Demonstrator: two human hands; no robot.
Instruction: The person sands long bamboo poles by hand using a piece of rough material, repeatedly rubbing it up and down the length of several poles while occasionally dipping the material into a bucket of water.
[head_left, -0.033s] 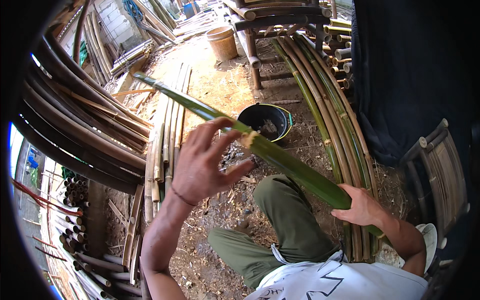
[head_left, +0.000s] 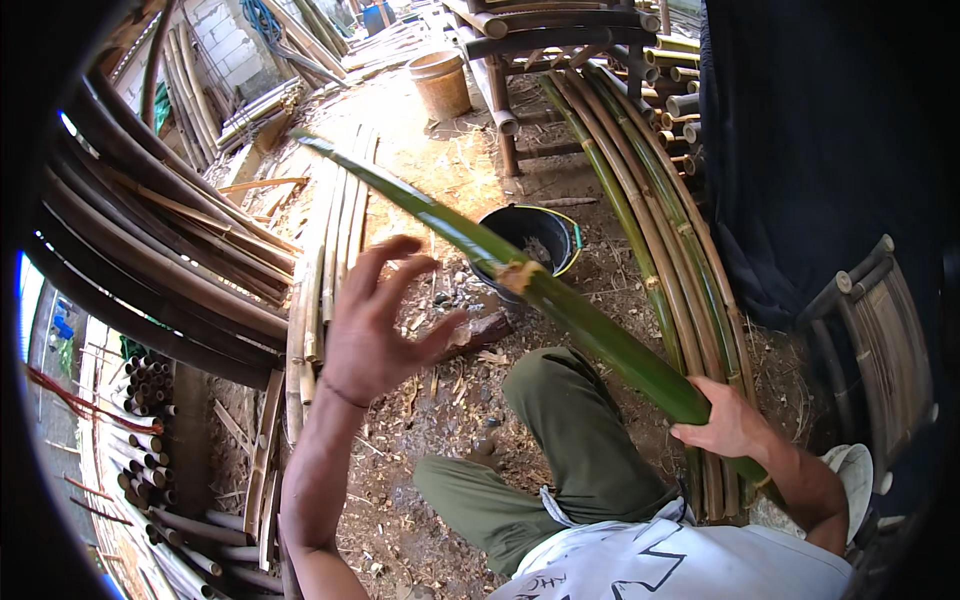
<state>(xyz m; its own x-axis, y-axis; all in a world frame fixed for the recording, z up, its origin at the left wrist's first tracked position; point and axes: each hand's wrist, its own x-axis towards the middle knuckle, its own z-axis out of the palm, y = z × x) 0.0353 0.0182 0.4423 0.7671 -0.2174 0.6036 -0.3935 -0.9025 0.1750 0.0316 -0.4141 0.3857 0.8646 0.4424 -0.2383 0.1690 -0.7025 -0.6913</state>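
A long green bamboo pole point(head_left: 600, 335) slants across the view from far left to near right, with a pale brown node around its middle. My right hand point(head_left: 728, 418) is wrapped round its near part, above my right thigh. To the left of the pole my left hand point(head_left: 375, 325) is raised, apart from it, its fingers spread and curved with nothing between them. Beyond the pole stands a black bucket point(head_left: 508, 222) with a yellow rim, partly covered by the pole. A short piece of wood point(head_left: 480, 332) lies on the ground near my left fingers.
Long bamboo poles point(head_left: 655, 215) lie on the right, and more poles point(head_left: 340, 215) on the left. Dark bent poles point(head_left: 170, 270) fill the far left. A bamboo frame point(head_left: 503, 125) and a brown bucket point(head_left: 440, 88) stand ahead. Dark cloth point(head_left: 780, 170) hangs at right.
My left hand has come off the bamboo pole and moved left and down. The pole's far end has swung right, and my right hand still grips it.
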